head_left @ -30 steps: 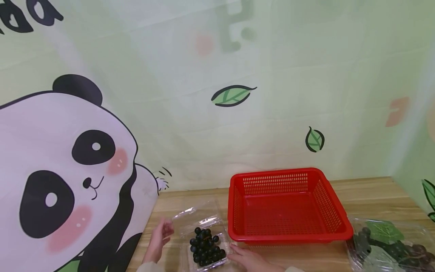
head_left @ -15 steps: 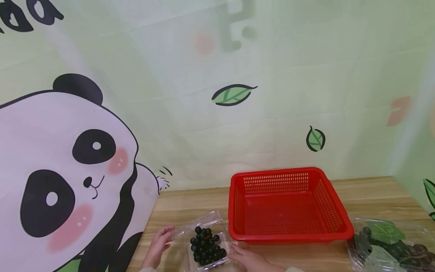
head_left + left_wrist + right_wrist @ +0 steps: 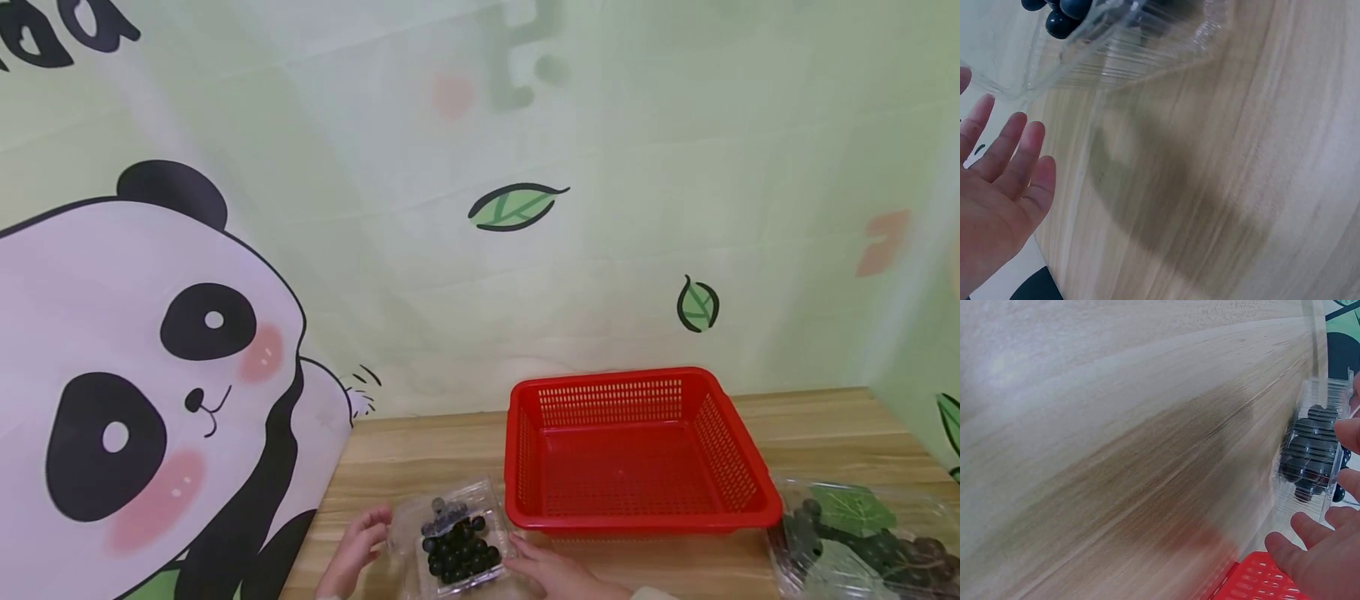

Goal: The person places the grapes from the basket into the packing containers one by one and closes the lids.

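A clear plastic clamshell box (image 3: 450,588) holding a bunch of dark grapes (image 3: 459,557) lies on the wooden table. Its transparent lid (image 3: 474,495) is tilted down over the far part of the bunch, so those grapes look hazy. My left hand (image 3: 362,546) is beside the lid's left edge, with fingers extended in the left wrist view. On the box's other side, my right hand (image 3: 551,571) rests its fingertips along the right edge. Through the ribbed clear wall, the right wrist view shows grapes, with spread fingers (image 3: 1310,531) close to it.
A red perforated plastic basket (image 3: 615,523) stands just right of the box, near my right hand. Further right lies another clear box (image 3: 795,575) with dark grapes and a green leaf print (image 3: 851,510). A printed panda cloth (image 3: 225,467) hangs behind the wooden table (image 3: 427,429).
The box's lid has swung from standing up behind the grapes down toward and over them. My left hand has shifted slightly right along with it; my right hand stays at the box's edge.
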Tool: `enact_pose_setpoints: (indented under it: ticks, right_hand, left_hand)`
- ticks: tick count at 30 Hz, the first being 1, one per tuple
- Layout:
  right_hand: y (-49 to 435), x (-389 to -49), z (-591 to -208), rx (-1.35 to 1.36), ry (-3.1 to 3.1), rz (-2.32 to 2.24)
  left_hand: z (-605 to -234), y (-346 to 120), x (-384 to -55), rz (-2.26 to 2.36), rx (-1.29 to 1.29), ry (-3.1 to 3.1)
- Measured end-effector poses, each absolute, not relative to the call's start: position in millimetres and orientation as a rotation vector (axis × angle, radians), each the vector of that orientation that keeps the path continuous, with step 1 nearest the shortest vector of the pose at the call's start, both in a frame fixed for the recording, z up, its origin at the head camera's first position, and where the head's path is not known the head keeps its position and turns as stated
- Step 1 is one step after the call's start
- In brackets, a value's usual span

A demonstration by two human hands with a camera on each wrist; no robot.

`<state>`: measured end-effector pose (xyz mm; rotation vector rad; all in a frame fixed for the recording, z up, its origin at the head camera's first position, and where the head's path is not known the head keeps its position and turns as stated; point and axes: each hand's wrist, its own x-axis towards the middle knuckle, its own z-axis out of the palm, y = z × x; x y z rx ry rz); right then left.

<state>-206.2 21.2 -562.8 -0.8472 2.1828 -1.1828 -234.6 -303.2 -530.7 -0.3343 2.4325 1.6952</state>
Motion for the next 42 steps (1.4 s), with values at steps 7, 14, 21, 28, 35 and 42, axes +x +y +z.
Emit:
enact_pose_setpoints:
  ticks: [7, 14, 21, 28, 35, 42]
  right_hand:
    - [20.9, -203.0, -559.2, -0.870, 2.260, -1.117]
    - [20.3, -199.9, -556.5, -0.942, 2.399, -1.030]
    - [20.9, -197.5, -555.9, -0.953, 2.415, -1.074]
    - [18.4, -194.8, -557.2, -0.945, 2.444, -1.121]
    - [17.5, -194.5, -563.0, -0.763, 2.386, -1.373]
    - [17.8, -196.3, -562.5, -0.770, 2.424, -1.491]
  left_hand:
    - [-535.2, -305.1, -231.9, 1.607, -0.301, 2.379]
    - [-538.8, -307.4, -230.5, 1.596, -0.289, 2.355]
    - [-538.7, -309.6, -232.0, 1.577, -0.313, 2.286]
    - [-543.4, -312.8, -229.9, 1.536, -0.253, 2.258]
    - [-546.0, -315.1, -226.9, 1.555, -0.211, 2.201]
    - [-545.5, -314.0, -226.5, 1.551, -0.219, 2.194]
